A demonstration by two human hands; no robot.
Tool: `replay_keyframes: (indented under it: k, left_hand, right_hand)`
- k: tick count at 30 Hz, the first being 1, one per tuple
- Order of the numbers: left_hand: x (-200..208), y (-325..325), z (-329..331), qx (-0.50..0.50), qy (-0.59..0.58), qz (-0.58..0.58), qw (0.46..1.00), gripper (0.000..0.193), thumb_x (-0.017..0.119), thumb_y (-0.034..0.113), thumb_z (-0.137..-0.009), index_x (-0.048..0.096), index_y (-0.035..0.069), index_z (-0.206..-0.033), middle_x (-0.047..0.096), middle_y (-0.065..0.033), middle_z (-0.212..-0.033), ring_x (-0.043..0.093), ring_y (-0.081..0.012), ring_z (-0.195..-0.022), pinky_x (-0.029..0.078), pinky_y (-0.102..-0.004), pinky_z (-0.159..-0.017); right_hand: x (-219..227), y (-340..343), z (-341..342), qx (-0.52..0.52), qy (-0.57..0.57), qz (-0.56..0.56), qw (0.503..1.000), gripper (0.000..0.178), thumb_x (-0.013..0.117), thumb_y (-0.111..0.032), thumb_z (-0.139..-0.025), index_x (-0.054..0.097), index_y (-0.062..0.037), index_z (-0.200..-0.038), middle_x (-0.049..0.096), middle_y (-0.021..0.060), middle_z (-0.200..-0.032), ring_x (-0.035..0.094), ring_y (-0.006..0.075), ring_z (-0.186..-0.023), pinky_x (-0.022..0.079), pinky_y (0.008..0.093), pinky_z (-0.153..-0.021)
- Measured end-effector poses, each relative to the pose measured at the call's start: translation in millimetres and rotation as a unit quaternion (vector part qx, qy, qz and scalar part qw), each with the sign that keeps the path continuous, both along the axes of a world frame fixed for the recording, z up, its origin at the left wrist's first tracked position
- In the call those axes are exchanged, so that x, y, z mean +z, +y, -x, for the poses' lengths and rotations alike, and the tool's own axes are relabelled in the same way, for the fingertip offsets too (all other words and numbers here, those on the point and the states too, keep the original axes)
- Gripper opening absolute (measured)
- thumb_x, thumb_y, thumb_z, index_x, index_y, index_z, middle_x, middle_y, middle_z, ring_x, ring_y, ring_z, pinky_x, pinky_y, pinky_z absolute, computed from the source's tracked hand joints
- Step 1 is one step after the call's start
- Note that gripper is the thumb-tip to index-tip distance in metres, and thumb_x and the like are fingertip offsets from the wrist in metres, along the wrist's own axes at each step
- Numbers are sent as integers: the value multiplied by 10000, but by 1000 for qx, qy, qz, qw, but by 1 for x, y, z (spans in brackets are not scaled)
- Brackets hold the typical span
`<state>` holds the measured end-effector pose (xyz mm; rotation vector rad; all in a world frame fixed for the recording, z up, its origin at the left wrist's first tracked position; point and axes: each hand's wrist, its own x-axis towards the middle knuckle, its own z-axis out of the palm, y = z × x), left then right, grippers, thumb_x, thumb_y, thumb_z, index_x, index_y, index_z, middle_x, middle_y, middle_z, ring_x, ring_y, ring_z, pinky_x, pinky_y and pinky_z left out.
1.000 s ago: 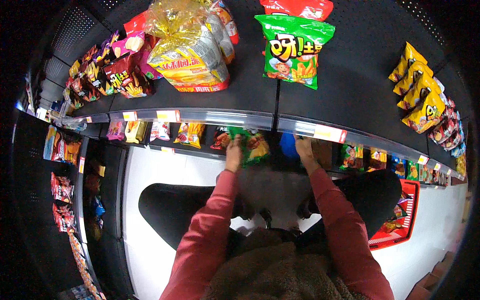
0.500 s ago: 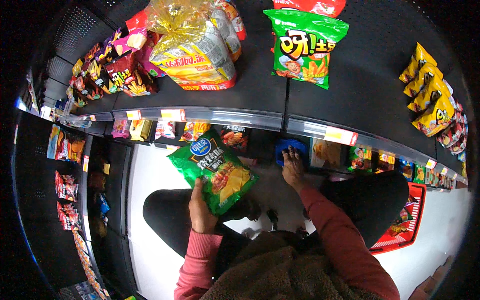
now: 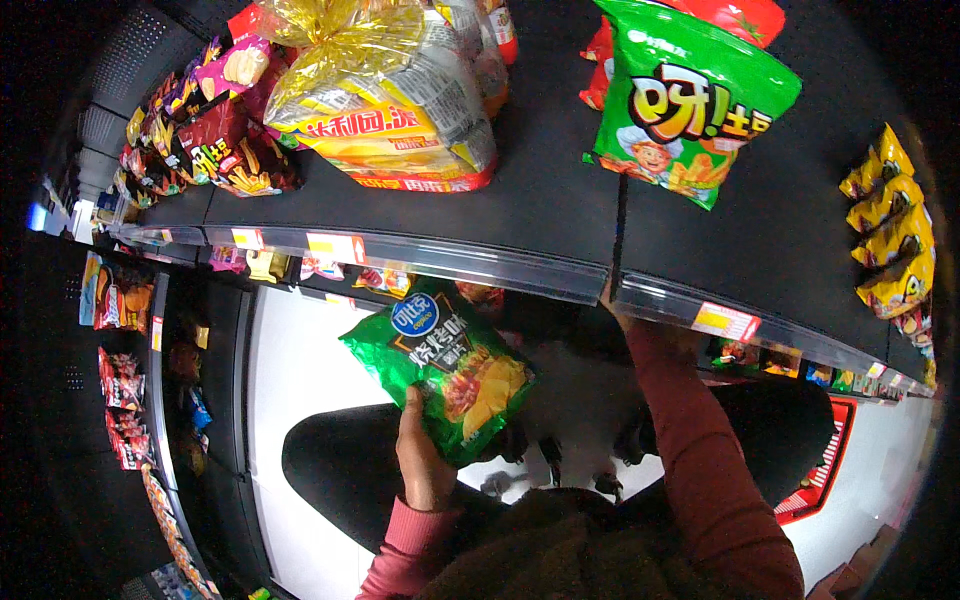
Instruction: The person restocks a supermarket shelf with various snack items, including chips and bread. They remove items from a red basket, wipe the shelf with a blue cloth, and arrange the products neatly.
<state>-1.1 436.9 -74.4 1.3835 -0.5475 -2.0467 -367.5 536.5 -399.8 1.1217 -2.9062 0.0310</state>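
My left hand point(image 3: 425, 455) grips a green bag of potato chips point(image 3: 455, 375) by its lower left side, thumb on the front. The bag tilts above my knees, with a blue oval and pictured chips facing up. My right arm reaches forward beneath the shelf's front edge. Only a sliver of my right hand point(image 3: 622, 312) shows there; its fingers are hidden behind the clear shelf strip. On the shelf above stands another green snack bag point(image 3: 690, 110), with a red bag point(image 3: 745, 18) behind it.
A clear price strip point(image 3: 450, 262) runs along the shelf front. Gold-tied snack packs point(image 3: 390, 130) and dark red bags point(image 3: 235, 150) stand at left, yellow bags point(image 3: 890, 245) at right. A red basket point(image 3: 825, 465) sits beside my right knee. Side shelves point(image 3: 205, 400) hold more bags.
My right hand has left the blue item on the lower shelf and gone farther forward, under the upper shelf's edge. The left hand keeps hold of the chips. The view has leaned closer to the shelf.
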Motion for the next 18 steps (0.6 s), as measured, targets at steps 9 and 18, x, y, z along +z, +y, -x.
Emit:
replay_keyframes:
  k: [9,18]
  left_hand:
    - [2,-5,6,-13,-4,-4,1000,499,512,407,-1056,496,40,-1394,614,-130,-1312,635,-281,-1149,534,-444,-981]
    - [1,-3,4,-2,19,3,1000,498,519,399,-1054,511,30,-1389,617,-123,-1318,637,-266,-1143,536,-423,-977]
  right_hand:
    - [1,-40,7,-39,-54,-28,997,621,620,-192,-882,462,-25,-1458,459,240,-1478,431,429,-1353,332,551,-1132]
    - [19,-80,-93,84,-57,-33,994,658,638,-187,-867,440,-33,-1476,404,242,-1524,373,421,-1408,284,584,-1161]
